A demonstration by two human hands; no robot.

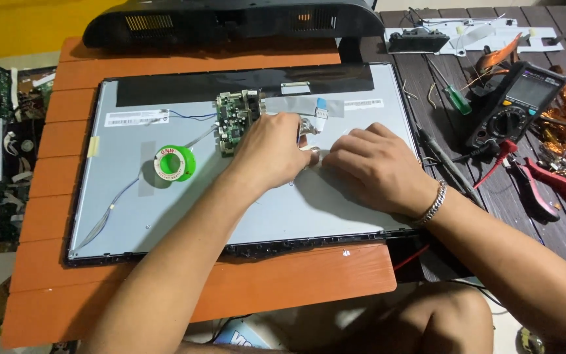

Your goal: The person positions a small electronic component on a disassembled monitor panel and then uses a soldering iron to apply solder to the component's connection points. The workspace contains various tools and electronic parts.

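At centre of orange tabletop (335, 272): display panel (283, 216) lying face down, grey metal back up. Left hand (270, 154) and right hand (371, 167) meet at panel's 1 o'clock area, fingertips pinched on small part, likely flat ribbon cable (319, 118); exact grip hidden. Green circuit board (236, 121) touching left hand at its 10 o'clock. Judgement: cable thin, soft, tears easily; hold by stiffened end. Panel broad, stiff, fragile; lift by frame edges. Solder spool (175, 162) at 9 o'clock, multimeter (515, 101) at 2 o'clock.
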